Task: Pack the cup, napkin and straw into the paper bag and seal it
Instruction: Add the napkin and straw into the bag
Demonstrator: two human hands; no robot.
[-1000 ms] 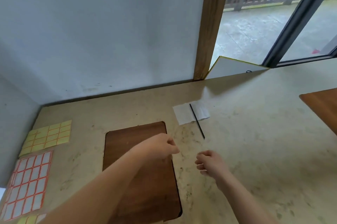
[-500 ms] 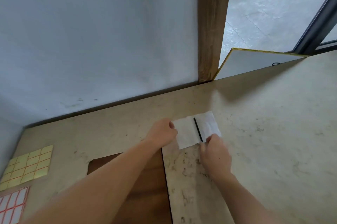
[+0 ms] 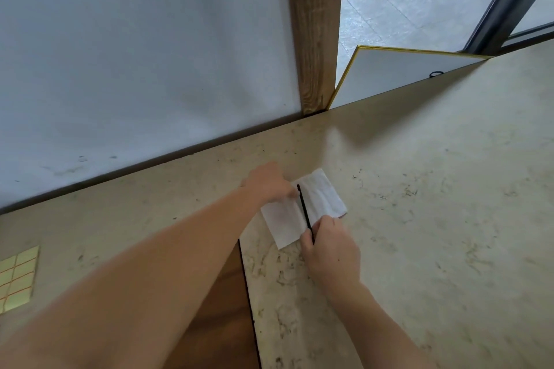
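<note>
Two bare hands meet over one small patch of the tabletop (image 3: 419, 218) in the single head view, and both task items in sight lie right under them. A white napkin (image 3: 320, 197) lies flat, with a thin black straw (image 3: 304, 209) running across its middle. Left hand (image 3: 268, 181) comes in from the far left corner of the napkin, its fingers (image 3: 292, 193) curled down and pinched together at the straw's far end; whether they hold the straw, the paper, or only press on them I cannot tell. Right hand (image 3: 331, 251) sits at the near edge, its fingers (image 3: 307, 238) closed around the straw's near end, which disappears into the grip. Beyond the fingers stands a pale wall with a wooden post (image 3: 314, 29); nearer than the hands, a dark wooden board (image 3: 221, 308) lies partly under the left forearm, and yellow sticker sheets (image 3: 18, 275) lie well off to the left. No cup or paper bag shows. My judgement: the napkin is very light, soft and easily creased or torn, so it is best pinched at an edge or corner, or folded around the straw; the straw looks light, stiff and thin, likely to roll or slip, so a hold at both ends suits it.
</note>
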